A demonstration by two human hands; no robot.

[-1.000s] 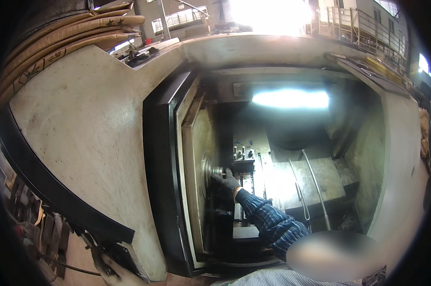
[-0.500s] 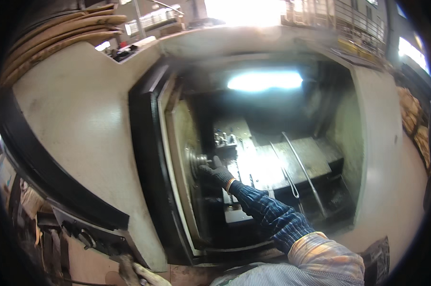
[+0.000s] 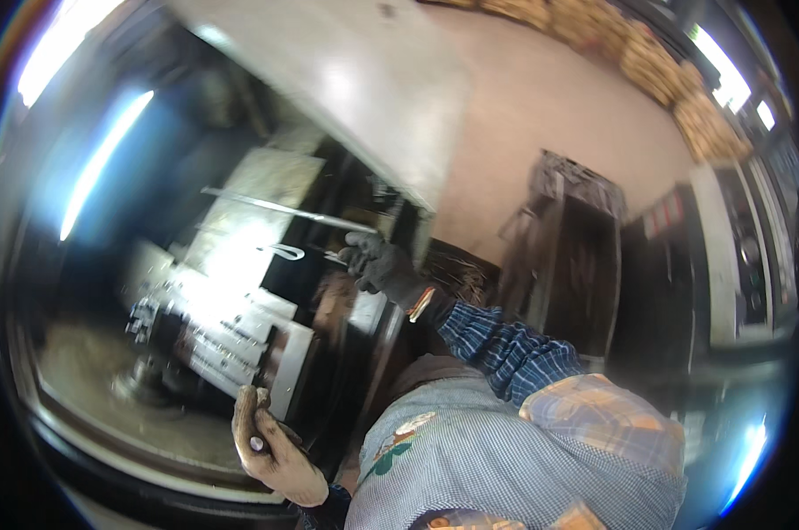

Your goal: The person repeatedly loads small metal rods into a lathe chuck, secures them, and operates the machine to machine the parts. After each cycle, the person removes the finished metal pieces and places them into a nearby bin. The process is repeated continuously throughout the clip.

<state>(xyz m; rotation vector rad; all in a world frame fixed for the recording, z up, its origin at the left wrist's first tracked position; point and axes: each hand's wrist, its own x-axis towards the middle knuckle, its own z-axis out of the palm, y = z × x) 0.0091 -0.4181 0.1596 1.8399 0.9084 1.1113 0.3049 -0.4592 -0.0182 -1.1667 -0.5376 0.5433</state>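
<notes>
In a pale, stained work glove, my left hand (image 3: 280, 459) is closed around a small metal piece (image 3: 256, 443), whose round bright end shows between the fingers. The rest of that piece is hidden in the palm. My right hand (image 3: 382, 269), gloved in dark grey, has its fingers curled at the near end of a long thin metal rod (image 3: 284, 208). The rod slants over the machine's bed inside the enclosure. Beside it lies a thinner rod with a looped end (image 3: 284, 252). The round chuck (image 3: 147, 384) sits at the lower left, blurred.
A tool block (image 3: 143, 318) with shiny fittings stands near the chuck. Metal chips (image 3: 457, 274) lie in a tray by my right wrist. Right of me are a dark cart (image 3: 576, 265) and a control cabinet (image 3: 735, 256). Stacked sacks (image 3: 629, 53) line the far floor.
My view has swung to the right. My right hand has left the chuck area and reached the long rod's end. My left hand has come into sight holding the small metal piece.
</notes>
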